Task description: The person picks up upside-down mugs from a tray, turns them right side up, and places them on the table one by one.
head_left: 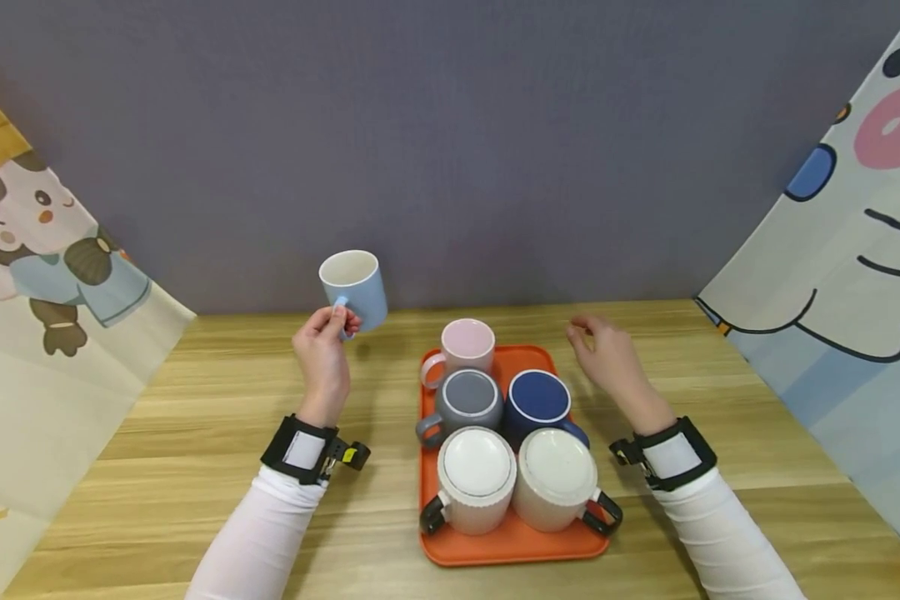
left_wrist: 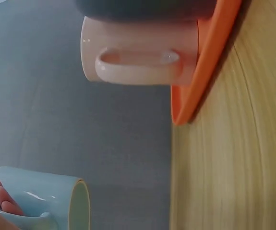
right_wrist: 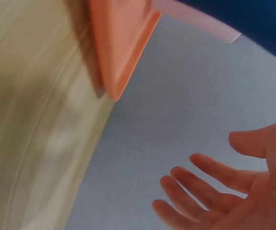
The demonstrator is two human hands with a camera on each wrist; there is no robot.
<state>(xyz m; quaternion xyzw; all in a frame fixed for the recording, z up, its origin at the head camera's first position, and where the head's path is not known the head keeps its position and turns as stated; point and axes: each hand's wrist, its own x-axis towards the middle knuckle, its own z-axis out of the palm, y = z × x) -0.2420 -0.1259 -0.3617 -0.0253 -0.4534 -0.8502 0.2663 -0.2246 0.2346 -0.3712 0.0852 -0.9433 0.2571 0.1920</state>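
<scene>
My left hand (head_left: 322,350) pinches the handle of a light blue mug (head_left: 367,302) between thumb and fingers. The mug is up off the table, left of an orange tray (head_left: 513,550), its pale opening turned upward. Past the tray's right far corner is my right hand (head_left: 607,354), holding nothing, its fingers loosely bent in the right wrist view. On the tray, a pink mug (head_left: 468,346) stands at the back. Before it are a grey mug (head_left: 471,398) and a dark blue mug (head_left: 538,400), both bottom up. Two white mugs with black handles, a left one (head_left: 476,479) and a right one (head_left: 557,479), fill the front.
The tray lies on a wood-grain table (head_left: 157,467) that meets a grey wall panel (head_left: 450,150) behind. Cartoon-printed curtains hang along both sides, the left curtain (head_left: 30,400) and the right curtain (head_left: 817,275). The mugs on the tray stand close together.
</scene>
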